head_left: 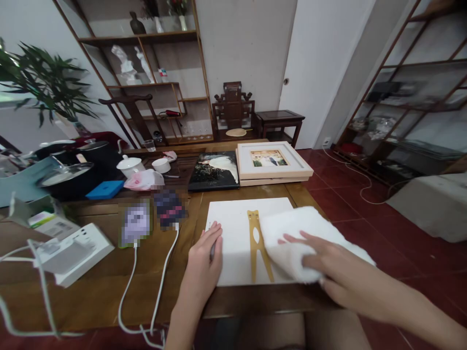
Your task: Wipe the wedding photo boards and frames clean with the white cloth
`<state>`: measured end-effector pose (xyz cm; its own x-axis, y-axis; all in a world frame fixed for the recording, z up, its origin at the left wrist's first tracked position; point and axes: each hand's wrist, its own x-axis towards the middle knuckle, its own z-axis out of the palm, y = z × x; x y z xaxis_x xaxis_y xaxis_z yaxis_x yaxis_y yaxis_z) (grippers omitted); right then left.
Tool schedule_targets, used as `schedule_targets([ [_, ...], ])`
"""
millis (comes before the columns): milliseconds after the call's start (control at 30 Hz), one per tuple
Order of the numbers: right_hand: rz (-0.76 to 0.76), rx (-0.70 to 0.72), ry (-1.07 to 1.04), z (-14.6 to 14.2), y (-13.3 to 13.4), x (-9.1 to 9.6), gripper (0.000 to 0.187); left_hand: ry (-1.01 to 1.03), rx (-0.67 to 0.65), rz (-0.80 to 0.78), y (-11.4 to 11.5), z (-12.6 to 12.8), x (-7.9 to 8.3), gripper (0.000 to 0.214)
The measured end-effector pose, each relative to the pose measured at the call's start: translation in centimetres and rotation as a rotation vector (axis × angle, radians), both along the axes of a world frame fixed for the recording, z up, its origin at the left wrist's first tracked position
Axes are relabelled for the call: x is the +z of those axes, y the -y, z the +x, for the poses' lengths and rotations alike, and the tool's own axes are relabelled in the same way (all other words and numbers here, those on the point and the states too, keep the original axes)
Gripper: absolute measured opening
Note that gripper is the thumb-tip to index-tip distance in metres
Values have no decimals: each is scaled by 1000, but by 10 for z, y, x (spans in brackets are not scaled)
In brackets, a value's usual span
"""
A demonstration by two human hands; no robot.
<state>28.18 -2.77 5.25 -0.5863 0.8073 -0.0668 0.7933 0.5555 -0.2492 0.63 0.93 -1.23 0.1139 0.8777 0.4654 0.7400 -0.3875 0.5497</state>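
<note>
A white rectangular board (233, 243) lies flat at the table's front edge. On it rests a flat yellow tool (254, 243) with two long legs, an oval hole and a cat-shaped top. A fluffy white cloth (292, 223) covers the board's right part and spreads past its right side. My right hand (333, 260), slightly blurred, grips the cloth from above, some fingers spread over it. At the board's left edge lies my left hand (205, 253), fingers curled together; a dark bit shows between thumb and forefinger, too little to identify.
Behind the board are a dark album (214, 170) and stacked picture frames (273, 160). To the left, two cabled phones (135, 223), a white box (83, 255) and a charger lie on the table. Pots (67, 177) and a white teapot (130, 165) stand farther back.
</note>
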Motion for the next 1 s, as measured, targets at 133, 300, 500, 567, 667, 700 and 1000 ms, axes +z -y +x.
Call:
schedule_targets([
  [133, 58, -38, 16, -8, -53, -8, 39, 6, 1, -1, 0, 0, 1, 31],
  [300, 161, 4, 21, -25, -81, -15, 38, 8, 5, -6, 1, 0, 2, 30],
  [500, 160, -21, 29, -33, -28, -19, 37, 5, 1, -7, 0, -1, 0, 29],
  [567, 117, 18, 17, -28, 0, -16, 33, -3, -1, -3, 0, -1, 0, 30],
  [667, 9, 188, -7, -14, 34, -8, 28, -16, -3, -6, -1, -1, 0, 31],
  [700, -20, 238, -24, -10, 41, -5, 28, -19, -5, -6, -1, -1, 0, 31],
  [1000, -35, -112, -68, -13, -20, -2, 44, -22, 2, -6, 0, -1, 0, 31],
])
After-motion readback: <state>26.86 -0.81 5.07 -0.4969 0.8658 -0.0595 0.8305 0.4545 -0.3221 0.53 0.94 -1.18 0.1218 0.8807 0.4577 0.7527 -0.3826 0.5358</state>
